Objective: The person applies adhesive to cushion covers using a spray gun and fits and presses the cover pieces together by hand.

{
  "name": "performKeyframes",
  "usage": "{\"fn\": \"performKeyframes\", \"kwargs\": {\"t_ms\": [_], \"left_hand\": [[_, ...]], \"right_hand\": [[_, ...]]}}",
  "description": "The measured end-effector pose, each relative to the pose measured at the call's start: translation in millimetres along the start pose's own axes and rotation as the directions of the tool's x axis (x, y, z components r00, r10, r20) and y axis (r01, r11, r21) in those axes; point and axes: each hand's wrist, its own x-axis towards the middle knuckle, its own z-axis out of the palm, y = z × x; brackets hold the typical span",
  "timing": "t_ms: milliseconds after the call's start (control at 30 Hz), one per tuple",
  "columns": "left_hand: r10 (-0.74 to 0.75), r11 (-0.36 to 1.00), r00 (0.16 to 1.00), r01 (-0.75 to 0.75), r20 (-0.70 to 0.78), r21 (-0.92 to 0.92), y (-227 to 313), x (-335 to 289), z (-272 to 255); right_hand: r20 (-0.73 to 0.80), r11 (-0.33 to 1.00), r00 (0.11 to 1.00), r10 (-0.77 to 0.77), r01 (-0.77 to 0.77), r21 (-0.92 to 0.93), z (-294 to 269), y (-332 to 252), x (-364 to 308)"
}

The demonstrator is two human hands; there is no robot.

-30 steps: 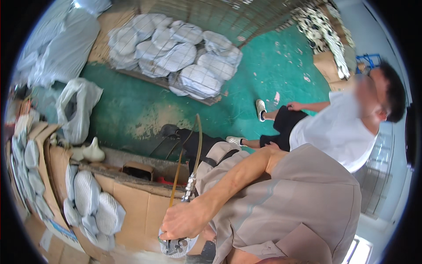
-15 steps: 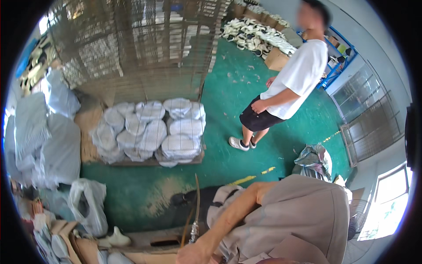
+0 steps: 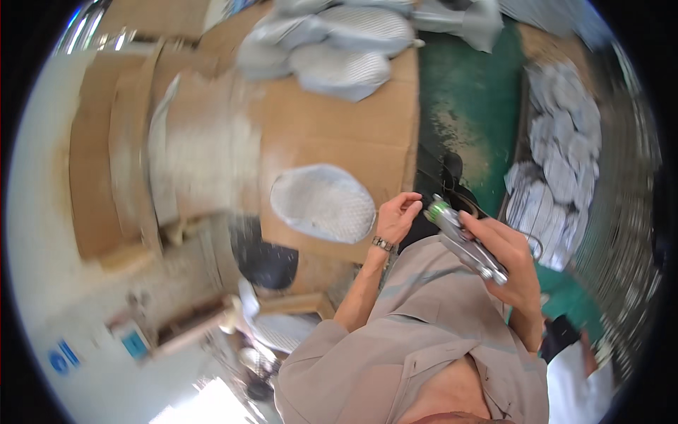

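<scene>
My right hand [image 3: 505, 247] is wrapped around a silver hand-held tool [image 3: 470, 247] with a bright green collar, held tilted in front of my body. A thin dark loop shows beside this hand. My left hand [image 3: 397, 220], with a metal-banded watch [image 3: 384, 244] at the wrist, is closed in a pinch close to the tool's dark tip. Whatever lies between its fingertips is too small to make out. Just left of that hand, a grey slipper-shaped piece [image 3: 323, 203] with a textured face lies on a cardboard-covered worktop [image 3: 339, 134].
Several similar grey pieces [image 3: 346, 49] are piled at the worktop's far end. A dark stool seat [image 3: 265, 258] stands below its near left corner. On the right, across the green floor [image 3: 470, 78], is a stack of grey pieces [image 3: 558, 155]. Another person's white shirt [image 3: 575, 385] shows lower right.
My view has swung round from the floor and the standing person to the worktop. Before, one hand showed low by an amber hose; now both hands are up before my body.
</scene>
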Motion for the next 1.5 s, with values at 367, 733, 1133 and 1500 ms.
{"fn": "performKeyframes", "kwargs": {"t_ms": [367,733,1133,1500], "left_hand": [[-0.281,0.959,0.784,0.252,-0.554,-0.131,-94.9,-104.8,-19.1],[-0.500,0.852,0.265,-0.018,-0.824,-0.523,-125.1,-90.6,-40.3],[-0.516,0.848,0.363,0.088,-0.776,-0.522,-139.4,-98.9,-58.1],[-0.516,0.793,0.455,-0.068,-0.726,-0.606,-157.6,-106.1,-55.6]], "right_hand": [[0.521,0.976,0.837,-0.165,0.216,-0.038,-5.4,-64.7,66.6],[0.492,0.948,0.869,-0.052,0.198,-0.250,-32.3,-59.0,48.7],[0.369,0.934,0.929,-0.018,0.147,-0.325,-43.3,-56.9,30.7],[0.404,0.941,0.915,0.009,0.129,-0.312,-29.0,-69.4,24.6]]}}
